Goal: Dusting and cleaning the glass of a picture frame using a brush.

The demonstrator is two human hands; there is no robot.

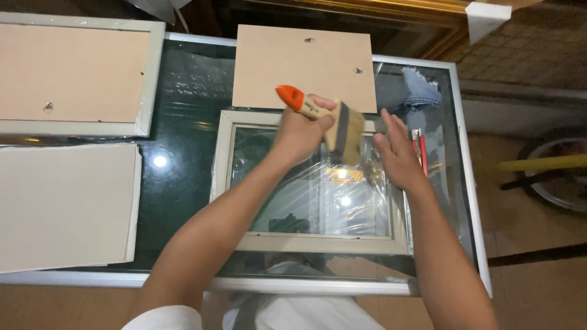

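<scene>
On the glass-topped table (pixel 183 159), with its metal rim and dark green sheen, a pale picture frame (pixel 147 79) with a brown backing lies at the upper left of the frame, and a plain off-white board (pixel 64 205) sits below it. At top centre rests a loose brown backing board (pixel 287 61). Beneath it lies an open frame (pixel 318 243) covered in crinkled clear plastic film (pixel 318 195). The left hand (pixel 302 131) is closed around a wide brush (pixel 333 122) with an orange-tipped handle, bristles down over the frame. The right hand (pixel 397 153) is open, fingers together, flat on the frame's right edge. Tiled floor and a wheel (pixel 553 174) show at far right.
</scene>
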